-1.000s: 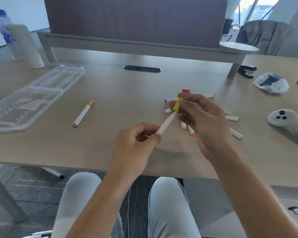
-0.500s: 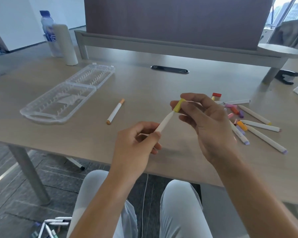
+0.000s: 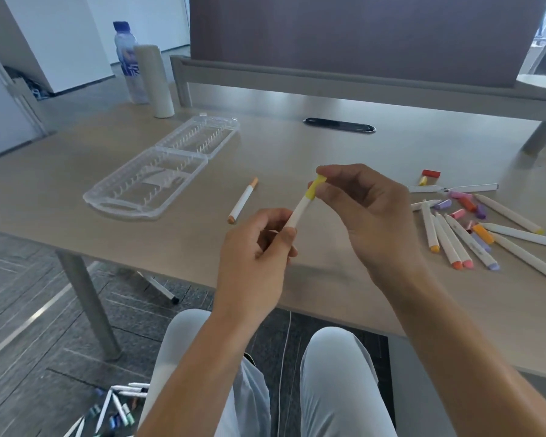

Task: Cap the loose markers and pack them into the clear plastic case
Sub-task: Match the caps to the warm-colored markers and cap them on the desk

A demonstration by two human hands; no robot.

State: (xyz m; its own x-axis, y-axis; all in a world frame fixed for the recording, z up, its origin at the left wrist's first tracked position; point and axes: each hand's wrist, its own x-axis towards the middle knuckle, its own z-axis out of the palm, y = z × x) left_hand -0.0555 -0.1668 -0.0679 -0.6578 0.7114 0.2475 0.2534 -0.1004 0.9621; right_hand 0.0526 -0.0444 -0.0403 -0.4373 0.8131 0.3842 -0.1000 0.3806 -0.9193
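The left hand point(image 3: 256, 250) pinches the light, stiff marker point(image 3: 300, 211); the right hand point(image 3: 366, 212) squeezes its yellow cap point(image 3: 315, 187).

Head-worn view; forward, downward, close

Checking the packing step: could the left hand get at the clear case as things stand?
Probably not at once: the left hand holds the yellow marker. The open case lies unobstructed to its left.
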